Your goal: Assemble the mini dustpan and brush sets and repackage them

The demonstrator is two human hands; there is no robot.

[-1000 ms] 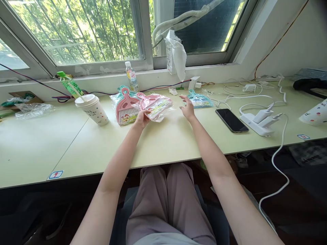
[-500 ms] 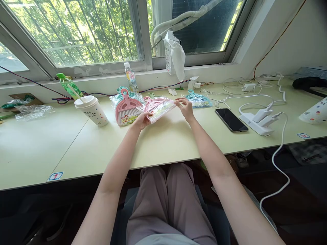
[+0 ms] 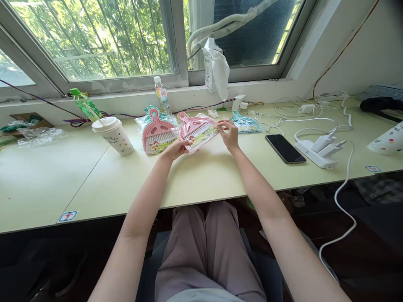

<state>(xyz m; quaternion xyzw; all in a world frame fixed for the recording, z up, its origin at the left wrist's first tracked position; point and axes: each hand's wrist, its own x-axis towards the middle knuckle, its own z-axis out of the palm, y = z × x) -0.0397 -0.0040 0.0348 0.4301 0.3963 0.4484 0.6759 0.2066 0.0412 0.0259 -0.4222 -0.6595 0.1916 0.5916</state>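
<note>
Between both hands is a pink mini dustpan and brush set (image 3: 197,128) in a clear plastic bag, tilted with its handle toward the window. My left hand (image 3: 176,150) is closed on the bag's lower left corner. On the other side, my right hand (image 3: 228,133) pinches the bag's right edge. Just left of it, another bagged pink dustpan and brush set (image 3: 156,132) lies on the table, with green pieces showing behind it. A bagged blue-green set (image 3: 244,123) rests behind and right of my right hand.
On the left stand a white paper cup (image 3: 113,136) and a green-capped bottle (image 3: 85,107). A clear bottle (image 3: 162,95) is near the sill. To the right lie a phone (image 3: 285,148), a power strip (image 3: 315,153) and white cables. The table edge (image 3: 201,202) runs above my lap.
The held pink set has been tipped up, so its face and printed label show more fully toward me. Both hands keep their grip and have barely shifted.
</note>
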